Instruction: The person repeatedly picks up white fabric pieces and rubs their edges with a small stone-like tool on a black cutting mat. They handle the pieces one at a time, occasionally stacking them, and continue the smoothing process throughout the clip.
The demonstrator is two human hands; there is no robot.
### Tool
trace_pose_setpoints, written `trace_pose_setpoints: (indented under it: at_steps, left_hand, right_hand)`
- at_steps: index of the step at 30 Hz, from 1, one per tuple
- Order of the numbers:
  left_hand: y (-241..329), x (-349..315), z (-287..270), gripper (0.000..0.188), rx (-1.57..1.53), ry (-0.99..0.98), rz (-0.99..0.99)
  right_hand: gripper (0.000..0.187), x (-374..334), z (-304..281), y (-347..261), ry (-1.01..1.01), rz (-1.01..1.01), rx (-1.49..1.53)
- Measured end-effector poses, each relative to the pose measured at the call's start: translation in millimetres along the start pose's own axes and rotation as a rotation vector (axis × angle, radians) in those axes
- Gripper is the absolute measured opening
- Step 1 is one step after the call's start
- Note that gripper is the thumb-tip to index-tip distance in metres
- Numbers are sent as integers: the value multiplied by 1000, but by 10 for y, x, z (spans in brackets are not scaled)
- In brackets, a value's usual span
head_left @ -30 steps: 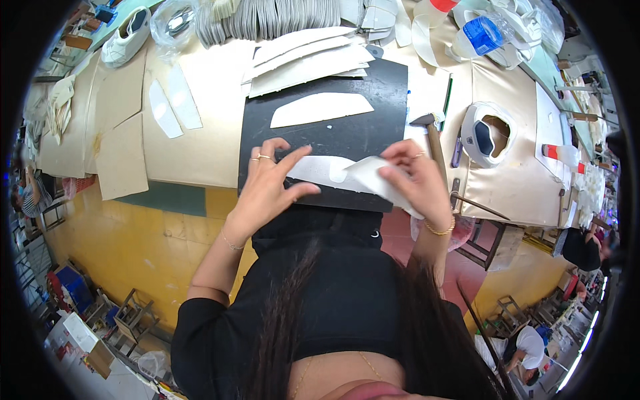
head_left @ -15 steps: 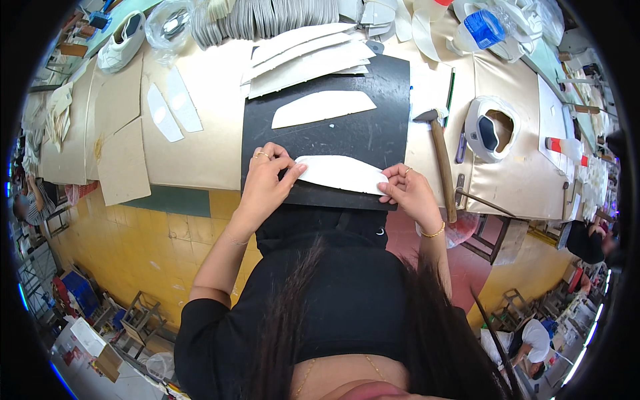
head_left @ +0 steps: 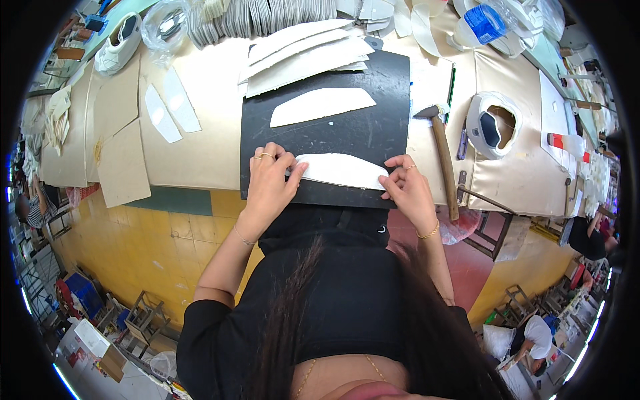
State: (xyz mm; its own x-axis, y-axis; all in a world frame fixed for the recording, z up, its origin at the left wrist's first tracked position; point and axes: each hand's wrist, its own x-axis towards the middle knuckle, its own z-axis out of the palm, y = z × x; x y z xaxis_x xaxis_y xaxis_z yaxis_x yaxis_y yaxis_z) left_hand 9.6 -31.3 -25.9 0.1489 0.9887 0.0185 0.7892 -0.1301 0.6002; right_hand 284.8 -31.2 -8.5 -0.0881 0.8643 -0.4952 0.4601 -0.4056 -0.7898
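Note:
A white curved shoe-upper piece lies over the near part of a black mat, its arched edge facing away from me. My left hand pinches its left end between thumb and fingers. At the opposite end, my right hand is closed on the tip, with its index finger lifted a little. Another cream piece of similar shape rests flat farther up the mat. Beyond it, a fanned stack of white pieces overlaps the mat's far edge.
A hammer and a purple-handled cutter lie right of the mat, near a white shoe. Two pale pieces and cardboard sheets are at left. A row of grey pieces and a plastic bottle stand at the back.
The held piece has tilted slightly, its near edge now showing more. My right index finger has lifted and spread from the thumb; both hands otherwise stay at the piece's ends.

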Motion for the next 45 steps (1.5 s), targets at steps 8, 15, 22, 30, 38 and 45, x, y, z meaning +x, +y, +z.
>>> trace_pose_setpoints:
  at_steps: [8, 15, 22, 30, 38, 45]
  left_hand:
    - [3, -18, 52, 16, 70, 14, 37]
    - [19, -26, 50, 19, 129, 6, 38]
    - [-119, -37, -66, 25, 98, 8, -149]
    - [-206, -8, -75, 27, 144, -1, -174]
    - [-148, -38, -111, 31, 183, -41, -229]
    - [-29, -1, -77, 35, 11, -16, -76]
  right_hand:
    - [25, -21, 45, -62, 48, -17, -94]
    - [27, -21, 137, 23, 137, -94, -202]
    - [36, -89, 182, -149, 327, -267, -722]
    - [73, 197, 1287, -287, 56, -795, -721]
    - [79, -173, 490, 278, 202, -429, -1052]
    - [71, -295, -77, 430, 481, -329, -975]
